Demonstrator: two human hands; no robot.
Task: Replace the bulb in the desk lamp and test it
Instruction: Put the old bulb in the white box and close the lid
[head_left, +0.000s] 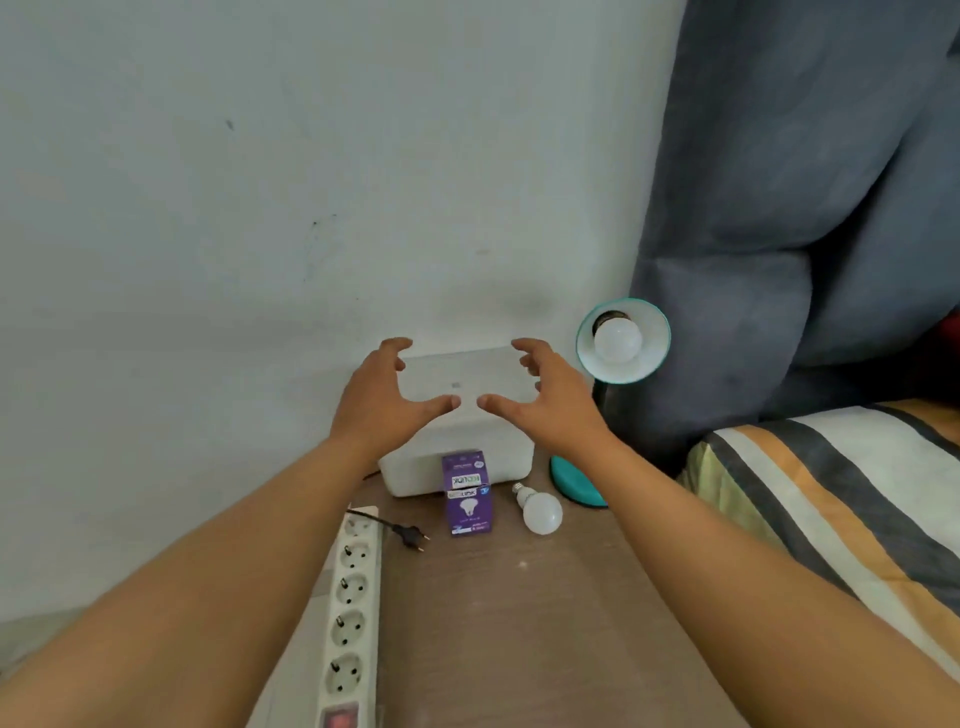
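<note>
A teal desk lamp (649, 332) stands at the back right of a wooden table, its shade tipped toward me with a white bulb (618, 339) screwed in, unlit. Its teal base (574, 486) rests on the table. A loose white bulb (540, 512) lies on its side in front of the base. A purple bulb box (466, 493) stands left of it. The lamp's black plug (410, 535) lies unplugged beside a white power strip (353, 597). My left hand (387, 397) and my right hand (545, 400) hover open above a white box, holding nothing.
The white box (467, 462) sits against the wall behind the bulb box. A blue-grey curtain (805, 208) hangs at the right. A striped bed cover (831, 493) borders the wooden table (519, 623) on the right. The power strip's red switch (340, 719) is at the bottom edge.
</note>
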